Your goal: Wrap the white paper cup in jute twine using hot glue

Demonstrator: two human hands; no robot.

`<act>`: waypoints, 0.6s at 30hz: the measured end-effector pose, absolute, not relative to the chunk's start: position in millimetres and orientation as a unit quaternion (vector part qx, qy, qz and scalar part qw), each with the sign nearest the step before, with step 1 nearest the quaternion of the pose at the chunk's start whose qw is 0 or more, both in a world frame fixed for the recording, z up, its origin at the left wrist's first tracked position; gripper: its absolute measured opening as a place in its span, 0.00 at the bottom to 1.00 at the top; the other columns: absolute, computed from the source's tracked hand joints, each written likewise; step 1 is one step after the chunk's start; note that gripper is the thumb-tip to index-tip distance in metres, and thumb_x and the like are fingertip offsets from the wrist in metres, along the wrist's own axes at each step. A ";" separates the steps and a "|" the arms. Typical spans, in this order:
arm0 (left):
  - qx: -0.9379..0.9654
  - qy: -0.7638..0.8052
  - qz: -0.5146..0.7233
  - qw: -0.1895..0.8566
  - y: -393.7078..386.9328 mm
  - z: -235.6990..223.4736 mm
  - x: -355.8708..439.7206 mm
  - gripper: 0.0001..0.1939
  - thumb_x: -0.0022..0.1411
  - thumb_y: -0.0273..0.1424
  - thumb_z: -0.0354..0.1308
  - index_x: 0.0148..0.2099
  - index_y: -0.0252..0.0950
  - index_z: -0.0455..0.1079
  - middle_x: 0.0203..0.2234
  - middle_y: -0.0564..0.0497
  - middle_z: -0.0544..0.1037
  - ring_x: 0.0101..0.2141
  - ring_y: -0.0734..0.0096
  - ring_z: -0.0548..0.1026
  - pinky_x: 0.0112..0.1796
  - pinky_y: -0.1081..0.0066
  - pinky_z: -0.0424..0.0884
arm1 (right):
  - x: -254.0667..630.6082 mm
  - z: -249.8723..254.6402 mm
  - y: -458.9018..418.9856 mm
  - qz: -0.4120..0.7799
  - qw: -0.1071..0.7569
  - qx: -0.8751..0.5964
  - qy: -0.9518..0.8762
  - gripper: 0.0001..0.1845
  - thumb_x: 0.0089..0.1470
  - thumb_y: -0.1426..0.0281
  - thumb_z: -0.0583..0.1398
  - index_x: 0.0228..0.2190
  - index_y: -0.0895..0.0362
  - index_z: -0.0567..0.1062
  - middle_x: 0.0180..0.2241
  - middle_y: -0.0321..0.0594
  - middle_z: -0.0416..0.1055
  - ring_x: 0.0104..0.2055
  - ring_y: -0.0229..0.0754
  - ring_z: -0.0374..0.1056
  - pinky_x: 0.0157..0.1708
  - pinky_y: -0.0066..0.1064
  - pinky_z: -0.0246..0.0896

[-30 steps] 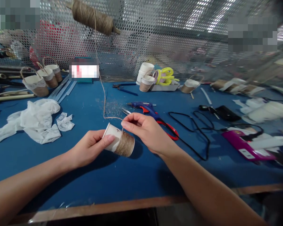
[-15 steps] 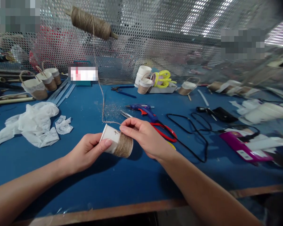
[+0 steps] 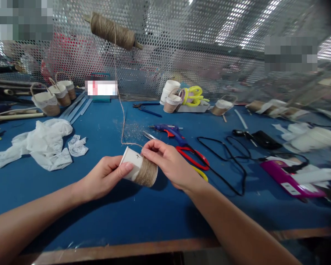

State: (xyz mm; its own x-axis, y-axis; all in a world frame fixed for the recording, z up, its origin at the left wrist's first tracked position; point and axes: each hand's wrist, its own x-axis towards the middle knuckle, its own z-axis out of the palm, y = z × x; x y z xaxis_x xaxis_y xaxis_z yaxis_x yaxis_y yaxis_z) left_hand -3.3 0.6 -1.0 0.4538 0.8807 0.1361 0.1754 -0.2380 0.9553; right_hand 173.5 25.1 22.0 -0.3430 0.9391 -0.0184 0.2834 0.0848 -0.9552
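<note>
Paper cup (image 3: 139, 170), just one, is gripped by the left hand (image 3: 103, 176), the right hand (image 3: 167, 162) pinching one twine strand (image 3: 123, 125).

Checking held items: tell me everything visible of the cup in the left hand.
The cup is white, apparently paper, with small dark marks. Brown twine wraps its lower part. It is tipped sideways over the table, mouth leftward, gripped on its bare part by the left hand; the right hand holds twine at its upper side.
</note>
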 end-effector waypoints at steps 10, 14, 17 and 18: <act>0.662 0.375 0.362 0.539 -0.2 -2.0 -3.6 0.14 0.59 0.34 0.46 0.29 0.30 0.68 0.20 0.53 0.67 0.22 0.77 0.61 0.25 0.78 0.61 | 170.3 19.1 24.4 0.475 0.335 -0.472 -0.662 0.07 0.49 0.67 0.56 0.25 0.58 0.66 0.24 0.32 0.61 0.27 0.32 0.57 0.29 0.26 0.54; 0.706 0.376 0.355 0.483 -0.7 -4.1 -5.1 0.15 0.59 0.34 0.45 0.28 0.30 0.67 0.19 0.53 0.66 0.22 0.77 0.61 0.24 0.78 0.61 | 171.9 17.9 24.7 0.446 0.327 -0.474 -0.685 0.07 0.50 0.66 0.56 0.26 0.57 0.67 0.25 0.33 0.63 0.28 0.33 0.59 0.30 0.26 0.56; 0.749 0.364 0.364 0.417 0.9 -4.9 -6.7 0.14 0.60 0.32 0.45 0.29 0.30 0.69 0.21 0.52 0.69 0.23 0.75 0.63 0.26 0.77 0.62 | 174.7 16.5 27.4 0.428 0.348 -0.483 -0.680 0.11 0.51 0.62 0.54 0.30 0.57 0.68 0.29 0.36 0.66 0.32 0.36 0.62 0.34 0.29 0.58; 0.758 0.361 0.372 0.398 1.9 -5.3 -7.4 0.14 0.60 0.32 0.45 0.31 0.30 0.69 0.23 0.50 0.71 0.24 0.74 0.64 0.27 0.76 0.63 | 175.6 16.4 28.1 0.434 0.356 -0.483 -0.673 0.13 0.52 0.60 0.53 0.31 0.57 0.68 0.30 0.37 0.67 0.34 0.37 0.63 0.35 0.30 0.58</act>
State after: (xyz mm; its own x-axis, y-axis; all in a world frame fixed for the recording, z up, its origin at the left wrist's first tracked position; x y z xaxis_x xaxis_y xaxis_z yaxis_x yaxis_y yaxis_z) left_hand -7.4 1.9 -5.3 0.4639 0.8417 0.2762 0.2508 -0.4238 0.8703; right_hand 175.6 28.1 16.4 -0.2812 0.9578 0.0600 0.3411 0.1582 -0.9266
